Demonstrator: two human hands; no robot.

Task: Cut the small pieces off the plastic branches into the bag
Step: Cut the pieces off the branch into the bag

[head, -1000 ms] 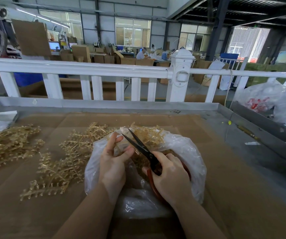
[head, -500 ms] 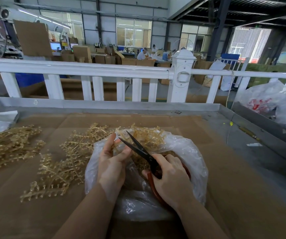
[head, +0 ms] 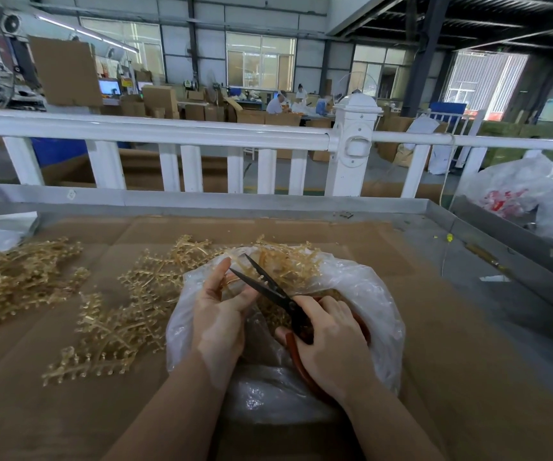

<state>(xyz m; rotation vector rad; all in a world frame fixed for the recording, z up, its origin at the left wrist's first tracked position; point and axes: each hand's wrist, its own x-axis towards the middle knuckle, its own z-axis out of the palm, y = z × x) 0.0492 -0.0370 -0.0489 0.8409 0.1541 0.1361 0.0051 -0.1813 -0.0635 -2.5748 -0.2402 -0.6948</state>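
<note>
Left hand (head: 217, 314) pinches a branch (head: 235, 279) over the bag (head: 368, 294), right hand (head: 328, 341) grips open scissors (head: 268, 287); trimmings collected, heaps of branches (head: 108, 314) seemingly uncut

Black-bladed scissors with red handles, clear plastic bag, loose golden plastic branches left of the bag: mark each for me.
Black-bladed scissors with red handles (head: 270, 289): head view, on the lower blade.
Clear plastic bag (head: 373, 294): head view, on its right wall.
Loose golden plastic branches (head: 118, 327): head view, on the pile's middle, left of the bag.
</note>
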